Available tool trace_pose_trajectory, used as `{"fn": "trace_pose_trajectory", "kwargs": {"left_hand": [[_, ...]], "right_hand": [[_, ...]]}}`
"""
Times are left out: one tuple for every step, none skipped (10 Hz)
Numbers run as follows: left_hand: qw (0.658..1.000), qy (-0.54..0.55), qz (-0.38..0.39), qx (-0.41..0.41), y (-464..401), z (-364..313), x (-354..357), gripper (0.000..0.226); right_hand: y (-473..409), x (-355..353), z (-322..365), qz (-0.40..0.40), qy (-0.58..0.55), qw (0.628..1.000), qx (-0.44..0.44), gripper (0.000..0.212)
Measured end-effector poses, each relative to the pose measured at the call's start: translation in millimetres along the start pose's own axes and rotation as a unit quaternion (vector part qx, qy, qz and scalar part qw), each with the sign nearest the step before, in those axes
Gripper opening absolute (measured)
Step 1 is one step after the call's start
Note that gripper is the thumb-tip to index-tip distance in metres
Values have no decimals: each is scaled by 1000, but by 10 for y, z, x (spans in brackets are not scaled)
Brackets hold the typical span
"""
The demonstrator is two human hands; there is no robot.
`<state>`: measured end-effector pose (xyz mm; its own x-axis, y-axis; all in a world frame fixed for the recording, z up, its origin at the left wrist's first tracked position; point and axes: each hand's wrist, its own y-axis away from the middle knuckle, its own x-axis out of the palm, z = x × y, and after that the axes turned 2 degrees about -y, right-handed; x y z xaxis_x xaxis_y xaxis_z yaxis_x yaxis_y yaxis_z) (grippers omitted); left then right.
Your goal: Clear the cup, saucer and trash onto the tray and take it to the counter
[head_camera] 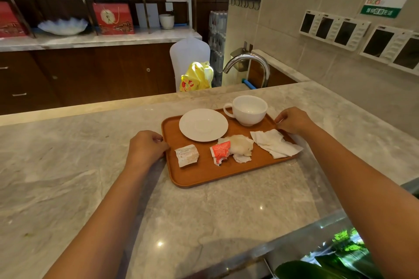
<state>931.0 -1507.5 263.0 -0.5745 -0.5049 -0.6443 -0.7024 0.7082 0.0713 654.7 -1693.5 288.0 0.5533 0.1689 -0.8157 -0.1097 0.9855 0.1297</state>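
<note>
You are gripping the orange tray (204, 172) at both short edges, your left hand (147, 148) on its left rim and your right hand (293, 120) on its right rim, while it is sitting on the marble bench (68, 165). It is carrying a white cup (248, 110), an empty saucer (203, 124), a flat napkin (275, 144), a crumpled tissue (241, 147) and two torn packets, one red (220, 150) and one white (186, 155).

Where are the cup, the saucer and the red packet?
cup (248, 110), head view, front of its white wall
saucer (203, 124), head view, centre well
red packet (220, 151), head view, middle of the torn wrapper
</note>
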Motion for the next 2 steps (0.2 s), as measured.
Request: {"fn": "trace_pose_trajectory", "kwargs": {"left_hand": [[1000,5,17,19,-33,87,-25,33],[998,-28,19,44,48,132,-79,32]], "right_hand": [[32,-28,-40,-5,10,1000,-18,17],[145,-59,-99,-9,30,999,-15,19]]}}
